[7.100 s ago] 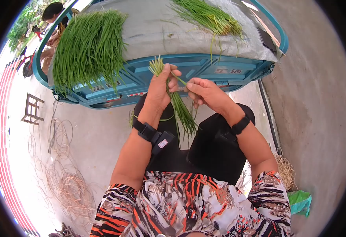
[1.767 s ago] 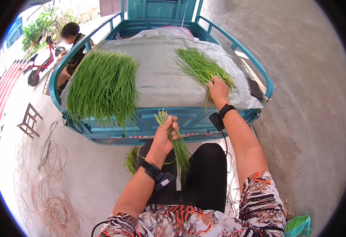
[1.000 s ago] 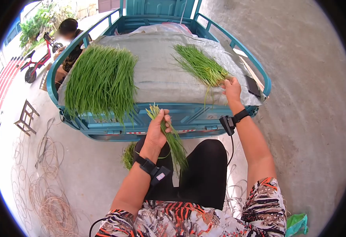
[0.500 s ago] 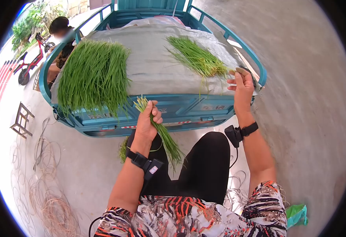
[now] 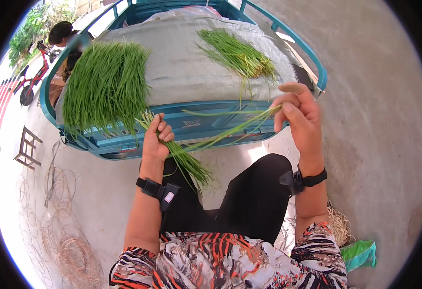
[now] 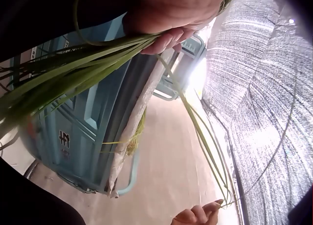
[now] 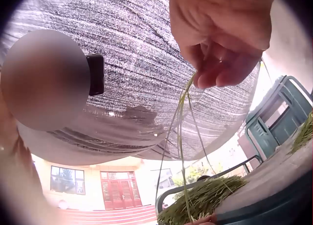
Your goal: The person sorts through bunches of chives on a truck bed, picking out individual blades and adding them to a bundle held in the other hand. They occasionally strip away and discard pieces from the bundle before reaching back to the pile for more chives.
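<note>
The left hand (image 5: 157, 138) grips a bunch of long green stalks (image 5: 188, 164), pale ends up past the thumb, leaves hanging down to the right. Between thumb and fingertips, the right hand (image 5: 303, 124) pinches a few thin stalks (image 5: 242, 126) that stretch toward the left hand. In the right wrist view these strands (image 7: 182, 132) dangle from the right hand (image 7: 222, 44). The left wrist view has the left hand (image 6: 176, 15) around the bunch (image 6: 73, 76), and the right hand (image 6: 198, 215) at the strands' far end.
On the sheet (image 5: 172, 62) over the teal cart (image 5: 191, 120) lie a large green pile (image 5: 105, 82) at left, a smaller one (image 5: 237, 53) at right and a dark phone (image 5: 303, 77). A stool (image 5: 27, 148), coiled strands (image 5: 71, 241), a green bag (image 5: 360, 255) and another person (image 5: 62, 36) surround it.
The right hand has come away from the smaller pile, back toward the body, with a few stalks pinched. The left hand still grips its bunch, now further left in the head view.
</note>
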The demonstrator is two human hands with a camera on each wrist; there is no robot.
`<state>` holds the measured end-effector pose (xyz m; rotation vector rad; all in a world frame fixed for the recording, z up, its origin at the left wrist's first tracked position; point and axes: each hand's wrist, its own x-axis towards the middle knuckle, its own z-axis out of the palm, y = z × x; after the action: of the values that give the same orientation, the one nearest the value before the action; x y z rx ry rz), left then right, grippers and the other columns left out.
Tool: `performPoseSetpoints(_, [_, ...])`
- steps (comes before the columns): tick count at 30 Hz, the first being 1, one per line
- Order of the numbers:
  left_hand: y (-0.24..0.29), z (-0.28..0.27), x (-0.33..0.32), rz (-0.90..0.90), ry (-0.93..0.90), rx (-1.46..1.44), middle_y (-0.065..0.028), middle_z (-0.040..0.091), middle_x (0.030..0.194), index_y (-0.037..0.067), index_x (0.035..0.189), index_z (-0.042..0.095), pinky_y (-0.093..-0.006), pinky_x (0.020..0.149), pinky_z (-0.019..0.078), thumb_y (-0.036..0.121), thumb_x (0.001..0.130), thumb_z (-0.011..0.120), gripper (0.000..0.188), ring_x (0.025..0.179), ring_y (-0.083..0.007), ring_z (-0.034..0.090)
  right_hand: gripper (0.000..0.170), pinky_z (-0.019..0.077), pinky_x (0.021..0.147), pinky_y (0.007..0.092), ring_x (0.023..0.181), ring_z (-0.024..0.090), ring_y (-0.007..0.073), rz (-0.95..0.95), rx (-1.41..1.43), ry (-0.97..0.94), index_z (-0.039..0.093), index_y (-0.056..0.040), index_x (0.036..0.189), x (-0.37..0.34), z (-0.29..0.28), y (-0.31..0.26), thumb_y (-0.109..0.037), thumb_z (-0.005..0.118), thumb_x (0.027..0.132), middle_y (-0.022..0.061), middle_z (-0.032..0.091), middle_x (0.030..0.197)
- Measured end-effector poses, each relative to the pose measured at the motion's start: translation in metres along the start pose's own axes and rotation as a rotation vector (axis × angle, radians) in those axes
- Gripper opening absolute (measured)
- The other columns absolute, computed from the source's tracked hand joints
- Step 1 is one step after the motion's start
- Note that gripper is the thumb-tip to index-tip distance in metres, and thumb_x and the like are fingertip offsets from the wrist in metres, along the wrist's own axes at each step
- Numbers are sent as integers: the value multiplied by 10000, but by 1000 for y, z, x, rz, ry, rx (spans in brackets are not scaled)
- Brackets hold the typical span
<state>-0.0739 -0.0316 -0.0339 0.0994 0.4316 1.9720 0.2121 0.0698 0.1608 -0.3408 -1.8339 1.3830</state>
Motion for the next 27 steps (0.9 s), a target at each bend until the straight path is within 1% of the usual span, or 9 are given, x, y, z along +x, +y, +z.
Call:
performPoseSetpoints(2, [5, -6, -2, -6, 4, 21, 42, 374, 640, 55, 1015, 550, -208, 417, 284, 215, 955, 523, 173, 477, -53, 312, 290, 464, 571, 204, 615, 561, 82, 108, 10, -118, 518, -33, 1173, -4, -2, 6, -83, 531, 887, 62, 631, 889])
performPoseSetpoints(3, [7, -2, -5, 6, -2, 69, 28, 442, 680, 38, 1047, 550, -189, 416, 290, 199, 950, 531, 190, 475, -39, 321, 299, 464, 574, 202, 618, 560, 81, 160, -18, -153, 518, -37, 1177, -5, 0, 8, -78, 532, 881, 59, 630, 888])
performPoseSetpoints(6, [8, 10, -14, -122, -99, 262, 6, 509, 741, 20, 1079, 551, -177, 416, 299, 200, 952, 526, 221, 473, -28, 332, 324, 465, 589, 204, 635, 558, 70, 301, -97, -251, 516, -47, 1191, -5, 4, 23, -79, 523, 869, 40, 629, 872])
performPoseSetpoints(7, [6, 12, -17, -153, -173, 326, -43, 608, 864, -9, 1103, 553, -170, 409, 297, 193, 949, 524, 255, 466, -14, 323, 322, 466, 592, 207, 638, 558, 69, 332, -99, -282, 516, -46, 1190, -5, 6, 30, -85, 521, 870, 37, 629, 865])
performPoseSetpoints(10, [-7, 38, -27, -279, -247, 610, -97, 647, 961, -24, 1121, 558, -167, 401, 282, 228, 943, 527, 310, 460, -5, 310, 306, 464, 594, 219, 644, 558, 72, 405, -114, -322, 522, -45, 1177, -6, 17, 48, -107, 514, 877, 27, 623, 835])
performPoseSetpoints(13, [-23, 50, -29, -411, -363, 746, -151, 652, 1021, -34, 1147, 556, -166, 400, 263, 259, 935, 531, 363, 451, 1, 299, 299, 460, 594, 221, 652, 555, 76, 411, -129, -322, 525, -37, 1163, -8, 27, 72, -109, 515, 873, 25, 620, 818])
performPoseSetpoints(17, [-39, 56, -25, -557, -435, 777, -130, 665, 931, 4, 1086, 593, -174, 388, 236, 279, 901, 592, 331, 428, -16, 293, 295, 458, 594, 223, 657, 550, 75, 336, -202, -277, 531, -30, 1146, -8, 32, 92, -101, 510, 860, 22, 618, 801])
performPoseSetpoints(23, [-51, 54, -19, -551, -383, 815, -70, 648, 779, 14, 998, 612, -182, 384, 226, 242, 888, 610, 253, 419, -30, 310, 273, 456, 586, 210, 641, 545, 60, 388, -144, -237, 544, -30, 1145, -12, 27, 100, -94, 504, 883, 15, 613, 835])
performPoseSetpoints(27, [-54, 56, -18, -557, -388, 832, -61, 646, 761, 13, 974, 615, -188, 382, 225, 213, 888, 601, 218, 427, -32, 328, 228, 465, 586, 212, 635, 555, 62, 434, -84, -172, 568, -49, 1106, -12, 14, 109, -108, 503, 895, 17, 621, 843])
